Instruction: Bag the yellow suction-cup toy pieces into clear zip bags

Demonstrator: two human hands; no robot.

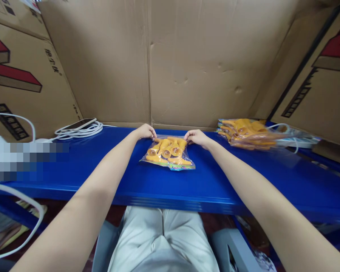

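Observation:
A clear plastic bag (170,151) of orange-yellow plastic pieces with round, cup-like ends lies on the blue table (124,181) in front of me. A colourful printed strip runs along its near edge. My left hand (146,131) pinches the far left corner of the bag. At the far right corner, my right hand (197,137) grips the bag in the same way, fingers closed on the plastic. The bag lies between both hands, its near edge towards me.
Several similar filled bags (243,132) are piled at the back right. A phone (81,124) rests on a coiled white cable (85,132) at the back left. Tall cardboard (187,68) walls in the table's back and sides.

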